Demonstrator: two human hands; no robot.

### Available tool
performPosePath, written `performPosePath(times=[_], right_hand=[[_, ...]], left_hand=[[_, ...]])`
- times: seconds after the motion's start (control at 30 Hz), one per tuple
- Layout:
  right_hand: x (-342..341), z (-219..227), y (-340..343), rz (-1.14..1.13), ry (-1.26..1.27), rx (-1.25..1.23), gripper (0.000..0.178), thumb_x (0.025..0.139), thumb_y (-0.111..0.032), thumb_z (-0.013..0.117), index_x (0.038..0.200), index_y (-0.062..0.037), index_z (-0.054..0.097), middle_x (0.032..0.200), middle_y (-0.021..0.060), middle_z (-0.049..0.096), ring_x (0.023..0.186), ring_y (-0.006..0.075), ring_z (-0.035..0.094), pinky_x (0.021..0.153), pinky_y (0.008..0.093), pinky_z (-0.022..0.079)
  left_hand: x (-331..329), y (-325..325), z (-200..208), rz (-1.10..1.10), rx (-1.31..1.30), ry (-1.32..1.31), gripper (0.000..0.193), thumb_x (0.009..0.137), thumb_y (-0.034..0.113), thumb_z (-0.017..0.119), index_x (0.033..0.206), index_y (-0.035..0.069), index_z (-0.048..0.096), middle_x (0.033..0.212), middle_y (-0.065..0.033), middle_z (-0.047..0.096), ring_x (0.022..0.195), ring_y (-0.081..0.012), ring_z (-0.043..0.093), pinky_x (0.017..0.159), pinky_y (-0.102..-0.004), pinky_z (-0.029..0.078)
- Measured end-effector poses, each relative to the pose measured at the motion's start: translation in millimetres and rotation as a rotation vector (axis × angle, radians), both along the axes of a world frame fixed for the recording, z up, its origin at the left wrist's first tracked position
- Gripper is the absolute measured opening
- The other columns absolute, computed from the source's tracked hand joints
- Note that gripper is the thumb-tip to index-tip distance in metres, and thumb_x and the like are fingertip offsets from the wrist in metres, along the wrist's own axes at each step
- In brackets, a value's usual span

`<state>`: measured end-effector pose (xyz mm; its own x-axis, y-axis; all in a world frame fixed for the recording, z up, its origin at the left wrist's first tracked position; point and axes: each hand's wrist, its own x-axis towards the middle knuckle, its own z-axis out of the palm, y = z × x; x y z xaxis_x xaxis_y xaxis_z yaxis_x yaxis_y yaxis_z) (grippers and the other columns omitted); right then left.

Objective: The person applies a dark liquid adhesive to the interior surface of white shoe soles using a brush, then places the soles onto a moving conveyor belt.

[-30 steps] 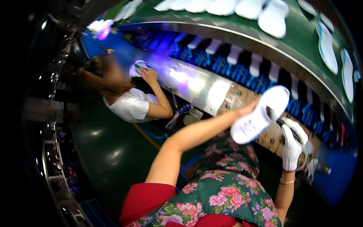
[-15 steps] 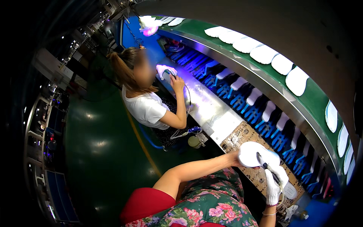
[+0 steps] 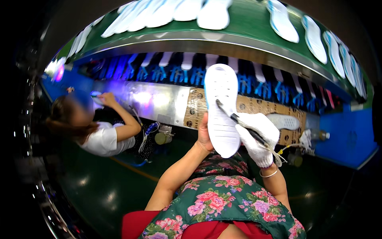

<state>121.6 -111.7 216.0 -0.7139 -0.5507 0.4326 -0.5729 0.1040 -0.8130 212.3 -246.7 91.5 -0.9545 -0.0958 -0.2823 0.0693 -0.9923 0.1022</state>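
My bare left hand (image 3: 204, 135) is closed around the left edge of a white shoe sole (image 3: 223, 133). The sole's long side points away from me, and its slotted inner face is up. In a white knit glove, my right hand (image 3: 260, 137) grips a slim black brush (image 3: 250, 129) with a thin hose trailing from its rear. The brush's dark tip touches the middle of the sole. A grey sole (image 3: 284, 122) with small dots lies on the cardboard (image 3: 195, 107) just beyond my right hand.
A green conveyor (image 3: 250, 24) carrying several white soles curves across the far side. Below it is a rack with blue holders (image 3: 177, 75). At left, a co-worker (image 3: 101, 137) handles another sole beside a metal bench (image 3: 167, 97). A blue panel (image 3: 342, 135) stands at right.
My view has swung round, so the co-worker sits farther left. The sole has turned lengthwise away from me, showing its full inner face, and the brush remains against it.
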Motion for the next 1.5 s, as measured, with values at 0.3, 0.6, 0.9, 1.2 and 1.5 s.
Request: performPosePath(times=[0.3,0.6,0.9,1.2,1.5], right_hand=[[5,6,-6,0.075,0.083,-0.044,0.034,0.078,-0.005,0.074,0.111,-0.0054,0.068,0.109,0.0117,0.068,0.098,0.0243,0.066,0.085,0.0338,0.052],[26,-76,-25,0.073,-0.046,-0.168,0.041,0.089,-0.016,0.065,0.128,-0.0056,0.059,0.127,0.0154,0.06,0.119,0.0278,0.058,0.099,0.0428,0.049],[15,-2,-29,-0.051,0.122,-0.147,0.025,0.077,-0.002,0.073,0.102,-0.0033,0.073,0.094,0.0111,0.073,0.085,0.024,0.069,0.077,0.0338,0.054],[16,-19,-35,-0.037,0.264,-0.054,0.024,0.074,-0.007,0.076,0.098,-0.0064,0.074,0.094,0.0109,0.072,0.081,0.0277,0.069,0.077,0.0356,0.054],[8,-26,-35,0.058,0.179,-0.104,0.023,0.076,-0.005,0.075,0.098,-0.006,0.073,0.092,0.0116,0.072,0.083,0.0287,0.069,0.078,0.0349,0.054]], left_hand=[[-5,15,15,0.046,-0.18,0.013,0.094,0.078,0.077,0.055,0.147,0.016,0.036,0.143,-0.011,0.047,0.131,-0.0311,0.046,0.109,-0.0508,0.039],[-4,32,15,-0.018,-0.187,-0.064,0.102,0.073,0.075,0.063,0.148,0.012,0.034,0.143,-0.0134,0.047,0.13,-0.0318,0.047,0.11,-0.0509,0.038],[-11,16,-1,-0.008,-0.201,0.023,0.091,0.08,0.074,0.056,0.146,0.013,0.038,0.141,-0.01,0.049,0.127,-0.0286,0.05,0.108,-0.0479,0.041],[-28,-7,-2,-0.026,0.041,0.414,0.096,0.08,0.08,0.046,0.15,0.016,0.03,0.14,-0.0191,0.047,0.127,-0.0341,0.049,0.106,-0.051,0.043],[-33,-25,0,0.097,-0.071,0.265,0.095,0.081,0.084,0.037,0.147,0.015,0.034,0.133,-0.0189,0.053,0.119,-0.0401,0.054,0.097,-0.056,0.048]])
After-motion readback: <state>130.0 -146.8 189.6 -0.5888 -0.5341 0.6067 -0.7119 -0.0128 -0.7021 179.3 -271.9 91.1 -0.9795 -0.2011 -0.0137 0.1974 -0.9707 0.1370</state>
